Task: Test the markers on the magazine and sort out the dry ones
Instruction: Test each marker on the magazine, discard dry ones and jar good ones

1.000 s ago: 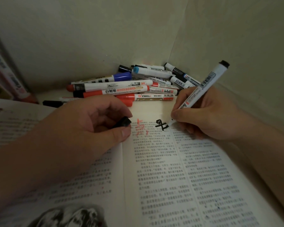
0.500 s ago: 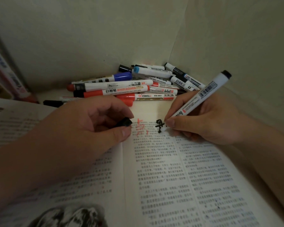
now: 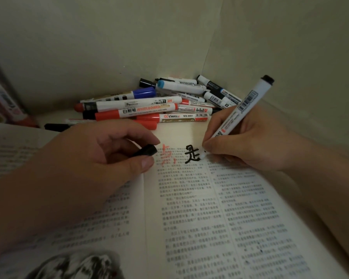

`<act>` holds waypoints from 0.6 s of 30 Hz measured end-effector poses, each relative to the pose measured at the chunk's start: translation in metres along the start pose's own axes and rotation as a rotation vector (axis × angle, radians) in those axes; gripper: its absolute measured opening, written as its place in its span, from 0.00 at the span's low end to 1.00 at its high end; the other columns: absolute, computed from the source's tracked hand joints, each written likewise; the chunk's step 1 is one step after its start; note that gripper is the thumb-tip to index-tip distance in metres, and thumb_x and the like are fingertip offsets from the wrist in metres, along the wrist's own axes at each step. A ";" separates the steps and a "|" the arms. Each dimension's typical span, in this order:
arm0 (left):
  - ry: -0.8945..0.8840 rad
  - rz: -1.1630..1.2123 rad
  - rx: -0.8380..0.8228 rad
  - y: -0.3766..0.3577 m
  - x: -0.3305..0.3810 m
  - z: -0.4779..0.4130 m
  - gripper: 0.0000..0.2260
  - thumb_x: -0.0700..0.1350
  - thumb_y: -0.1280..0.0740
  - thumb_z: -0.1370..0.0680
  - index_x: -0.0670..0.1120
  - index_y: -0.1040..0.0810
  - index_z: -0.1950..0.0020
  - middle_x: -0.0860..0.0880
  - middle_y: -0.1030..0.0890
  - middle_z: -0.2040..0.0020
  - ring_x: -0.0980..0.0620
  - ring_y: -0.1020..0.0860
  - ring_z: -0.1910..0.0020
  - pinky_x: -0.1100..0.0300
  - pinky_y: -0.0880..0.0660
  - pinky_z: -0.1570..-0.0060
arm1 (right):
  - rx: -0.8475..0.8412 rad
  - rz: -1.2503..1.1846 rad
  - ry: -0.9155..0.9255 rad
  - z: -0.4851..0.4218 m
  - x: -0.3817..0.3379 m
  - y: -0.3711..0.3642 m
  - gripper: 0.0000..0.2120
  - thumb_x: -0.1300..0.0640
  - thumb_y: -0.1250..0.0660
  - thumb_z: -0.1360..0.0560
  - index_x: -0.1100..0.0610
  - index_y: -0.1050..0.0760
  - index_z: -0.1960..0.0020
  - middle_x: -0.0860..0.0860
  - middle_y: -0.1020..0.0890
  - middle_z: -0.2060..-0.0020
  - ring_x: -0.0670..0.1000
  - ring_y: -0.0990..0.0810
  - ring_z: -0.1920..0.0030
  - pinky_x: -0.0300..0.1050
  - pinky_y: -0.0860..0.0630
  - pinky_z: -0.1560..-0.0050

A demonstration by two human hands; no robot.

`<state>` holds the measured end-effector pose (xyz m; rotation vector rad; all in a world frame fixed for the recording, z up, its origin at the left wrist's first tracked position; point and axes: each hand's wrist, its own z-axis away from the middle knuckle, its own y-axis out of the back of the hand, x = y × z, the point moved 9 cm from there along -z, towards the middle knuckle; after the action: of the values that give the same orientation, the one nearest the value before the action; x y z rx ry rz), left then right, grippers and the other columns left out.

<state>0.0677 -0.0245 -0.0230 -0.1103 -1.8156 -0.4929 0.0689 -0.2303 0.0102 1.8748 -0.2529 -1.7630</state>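
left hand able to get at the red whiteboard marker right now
Likely yes for reach: the red whiteboard marker lies just beyond the left hand, nothing between; but it pinches the black cap.

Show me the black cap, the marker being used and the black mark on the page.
black cap [image 3: 147,151]: head view, the end showing past the left hand's [image 3: 91,158] fingers.
marker [image 3: 247,101]: head view, barcode on its white barrel.
black mark [image 3: 191,155]: head view, middle of the written character.
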 end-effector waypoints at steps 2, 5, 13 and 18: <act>-0.019 0.012 0.007 -0.001 0.001 -0.001 0.16 0.41 0.25 0.29 0.51 0.17 0.42 0.50 0.14 0.49 0.53 0.16 0.51 0.66 0.21 0.55 | 0.068 0.124 0.001 0.001 -0.003 0.009 0.06 0.69 0.28 0.28 0.66 0.22 0.64 0.51 0.23 0.75 0.46 0.27 0.75 0.36 0.29 0.75; -0.047 0.004 0.014 -0.002 0.008 0.000 0.18 0.41 0.24 0.29 0.48 0.18 0.40 0.50 0.15 0.48 0.55 0.17 0.51 0.70 0.24 0.55 | 0.148 0.136 0.027 0.002 -0.006 0.012 0.06 0.66 0.28 0.29 0.65 0.23 0.64 0.51 0.26 0.75 0.45 0.29 0.74 0.35 0.32 0.74; -0.131 -0.185 -0.019 -0.002 0.046 0.007 0.23 0.50 0.26 0.28 0.66 0.26 0.36 0.59 0.16 0.49 0.50 0.20 0.53 0.52 0.24 0.50 | 0.070 -0.500 0.237 0.017 -0.032 -0.011 0.12 0.62 0.20 0.36 0.59 0.23 0.60 0.58 0.32 0.74 0.48 0.39 0.78 0.35 0.40 0.76; -0.066 -0.096 -0.075 -0.007 0.045 0.011 0.25 0.47 0.26 0.30 0.69 0.27 0.38 0.57 0.15 0.51 0.50 0.18 0.50 0.47 0.22 0.45 | 0.025 -0.574 0.298 0.023 -0.042 -0.021 0.15 0.49 0.20 0.33 0.60 0.20 0.60 0.60 0.32 0.72 0.47 0.36 0.76 0.36 0.38 0.74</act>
<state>0.0417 -0.0343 0.0148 -0.0925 -1.8739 -0.6318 0.0369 -0.1986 0.0363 2.3525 0.4172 -1.7817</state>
